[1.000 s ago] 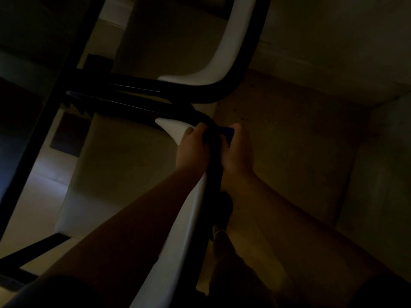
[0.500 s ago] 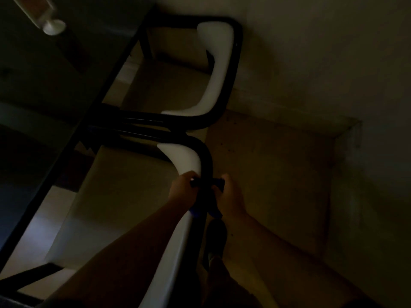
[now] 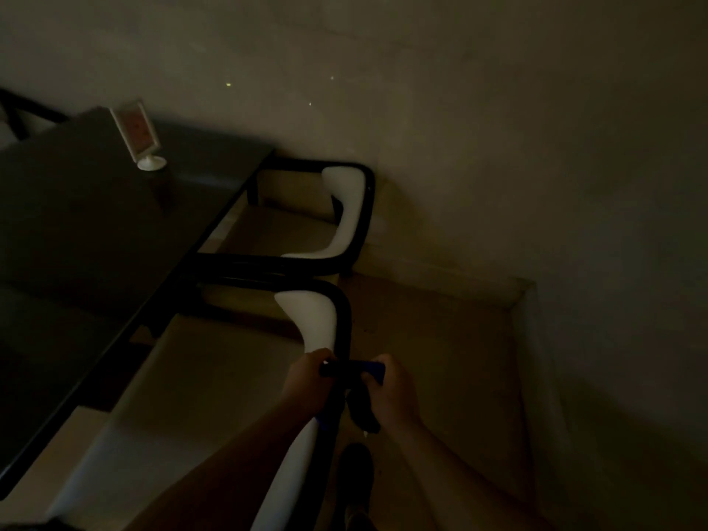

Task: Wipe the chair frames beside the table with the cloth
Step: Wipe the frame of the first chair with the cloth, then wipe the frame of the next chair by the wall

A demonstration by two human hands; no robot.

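Note:
The scene is very dim. The near chair's black frame (image 3: 343,323) curves around a white backrest (image 3: 312,320) just ahead of me. A blue cloth (image 3: 366,371) is wrapped across that frame. My left hand (image 3: 308,385) grips the cloth's left end on the backrest side. My right hand (image 3: 390,392) grips its right end on the outer side, with a dark tail of cloth hanging below it. A second chair's black frame (image 3: 368,208) with its own white backrest stands farther back by the wall.
A dark table (image 3: 95,231) fills the left, with a small white card stand (image 3: 138,136) on it. Both chairs are tucked against its right edge. A wall runs behind and to the right; bare floor (image 3: 440,346) lies right of the chairs. My dark shoe (image 3: 356,469) is below.
Both hands with the cloth have slid toward me along the near chair's frame, away from its curved corner. My view has lifted, bringing the table and the far chair into sight.

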